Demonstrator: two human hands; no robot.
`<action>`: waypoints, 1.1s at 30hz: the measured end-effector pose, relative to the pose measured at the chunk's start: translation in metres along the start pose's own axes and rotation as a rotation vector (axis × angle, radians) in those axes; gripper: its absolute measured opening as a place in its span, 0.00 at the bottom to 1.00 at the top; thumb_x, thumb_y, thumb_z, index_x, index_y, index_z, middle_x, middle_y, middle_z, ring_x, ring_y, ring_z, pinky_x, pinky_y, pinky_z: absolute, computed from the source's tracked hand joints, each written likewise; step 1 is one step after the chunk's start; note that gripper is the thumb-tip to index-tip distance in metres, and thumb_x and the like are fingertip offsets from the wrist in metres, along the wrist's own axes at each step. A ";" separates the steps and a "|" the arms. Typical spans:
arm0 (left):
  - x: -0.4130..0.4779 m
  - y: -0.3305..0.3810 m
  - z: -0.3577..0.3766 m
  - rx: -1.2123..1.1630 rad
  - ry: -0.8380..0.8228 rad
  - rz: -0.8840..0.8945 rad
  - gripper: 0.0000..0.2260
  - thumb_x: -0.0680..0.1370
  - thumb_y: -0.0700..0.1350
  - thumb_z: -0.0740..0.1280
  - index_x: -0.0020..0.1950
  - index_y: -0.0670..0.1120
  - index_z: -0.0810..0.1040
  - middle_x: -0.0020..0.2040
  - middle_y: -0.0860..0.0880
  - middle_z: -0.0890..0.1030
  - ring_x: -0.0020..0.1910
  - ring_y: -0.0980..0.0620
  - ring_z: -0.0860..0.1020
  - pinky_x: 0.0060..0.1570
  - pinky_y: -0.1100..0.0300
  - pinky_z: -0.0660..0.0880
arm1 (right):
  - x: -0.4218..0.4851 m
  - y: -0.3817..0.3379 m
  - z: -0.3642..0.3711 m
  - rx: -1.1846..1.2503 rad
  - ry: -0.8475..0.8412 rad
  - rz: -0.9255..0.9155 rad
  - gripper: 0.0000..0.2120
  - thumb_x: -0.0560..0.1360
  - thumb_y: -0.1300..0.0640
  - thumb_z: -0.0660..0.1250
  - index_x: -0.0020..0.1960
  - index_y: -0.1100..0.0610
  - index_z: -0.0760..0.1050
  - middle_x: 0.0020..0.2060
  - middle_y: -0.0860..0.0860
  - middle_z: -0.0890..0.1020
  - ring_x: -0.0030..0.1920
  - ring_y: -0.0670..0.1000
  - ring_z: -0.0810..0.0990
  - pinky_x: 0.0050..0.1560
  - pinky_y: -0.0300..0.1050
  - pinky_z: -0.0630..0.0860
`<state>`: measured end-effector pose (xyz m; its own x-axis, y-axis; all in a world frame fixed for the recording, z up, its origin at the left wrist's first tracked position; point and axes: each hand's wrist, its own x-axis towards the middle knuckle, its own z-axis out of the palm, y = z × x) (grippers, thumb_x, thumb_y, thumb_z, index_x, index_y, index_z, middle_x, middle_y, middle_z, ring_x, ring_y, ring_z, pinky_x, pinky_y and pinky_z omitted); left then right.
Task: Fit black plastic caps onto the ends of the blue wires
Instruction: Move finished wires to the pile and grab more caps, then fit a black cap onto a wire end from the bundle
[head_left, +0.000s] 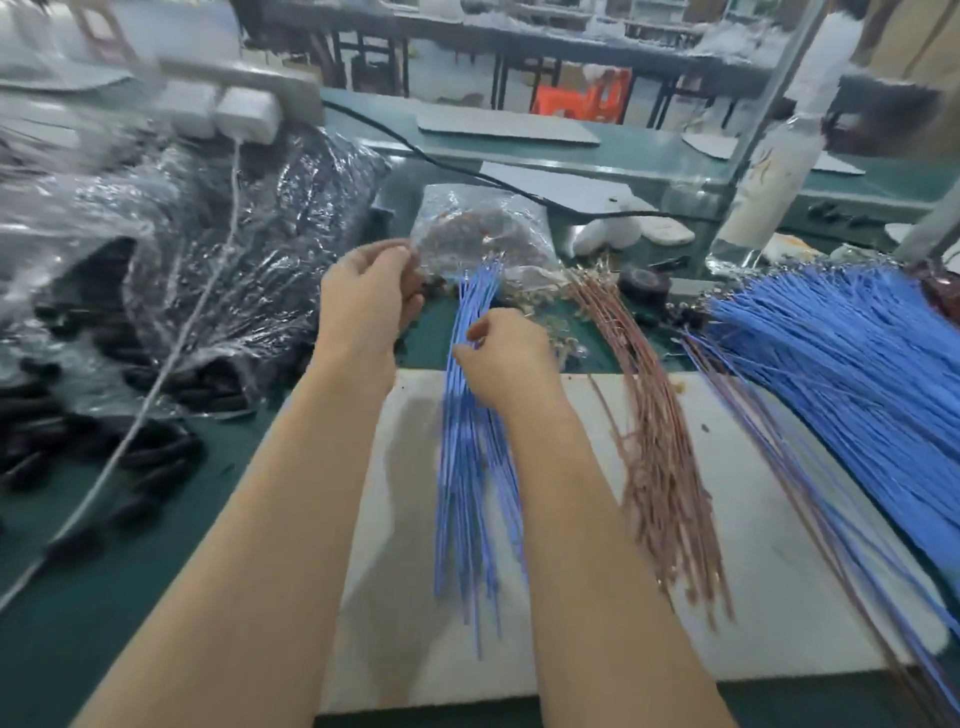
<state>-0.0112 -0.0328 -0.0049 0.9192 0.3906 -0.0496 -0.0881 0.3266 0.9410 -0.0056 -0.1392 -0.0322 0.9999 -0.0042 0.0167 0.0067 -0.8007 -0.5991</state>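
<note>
Right hand (506, 358) fingers pinching blue wires (470, 467), left hand (371, 291) fingers curled, contents unclear

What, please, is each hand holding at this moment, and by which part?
The right hand pinches the small bundle of thin blue wires near its far end. Whether the left hand holds anything cannot be told.

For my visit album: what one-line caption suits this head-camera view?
Right hand picks at blue wires on a white mat; left hand raised beside them, black caps heaped at left.
</note>
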 end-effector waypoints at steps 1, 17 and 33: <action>0.002 0.000 -0.011 -0.008 0.035 -0.014 0.08 0.79 0.38 0.60 0.43 0.49 0.75 0.39 0.53 0.79 0.38 0.59 0.76 0.42 0.65 0.74 | 0.001 -0.003 0.004 -0.012 0.025 0.008 0.11 0.77 0.57 0.63 0.58 0.58 0.76 0.57 0.57 0.79 0.57 0.58 0.77 0.53 0.46 0.72; 0.010 -0.010 -0.021 0.040 0.089 0.002 0.08 0.78 0.37 0.62 0.45 0.49 0.75 0.41 0.52 0.78 0.38 0.59 0.76 0.40 0.67 0.74 | 0.020 -0.030 0.031 0.136 0.105 -0.214 0.07 0.77 0.61 0.64 0.54 0.60 0.74 0.51 0.57 0.80 0.53 0.56 0.77 0.53 0.46 0.71; -0.007 -0.042 0.000 0.005 -0.254 -0.259 0.04 0.76 0.41 0.69 0.43 0.48 0.77 0.34 0.54 0.82 0.35 0.59 0.80 0.40 0.65 0.74 | -0.006 0.023 -0.013 1.019 0.017 -0.024 0.04 0.77 0.64 0.65 0.45 0.61 0.78 0.41 0.57 0.83 0.40 0.51 0.83 0.47 0.41 0.81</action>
<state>-0.0134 -0.0493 -0.0436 0.9769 0.0690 -0.2021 0.1613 0.3822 0.9099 -0.0121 -0.1655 -0.0357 0.9989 -0.0100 0.0448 0.0455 0.0904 -0.9949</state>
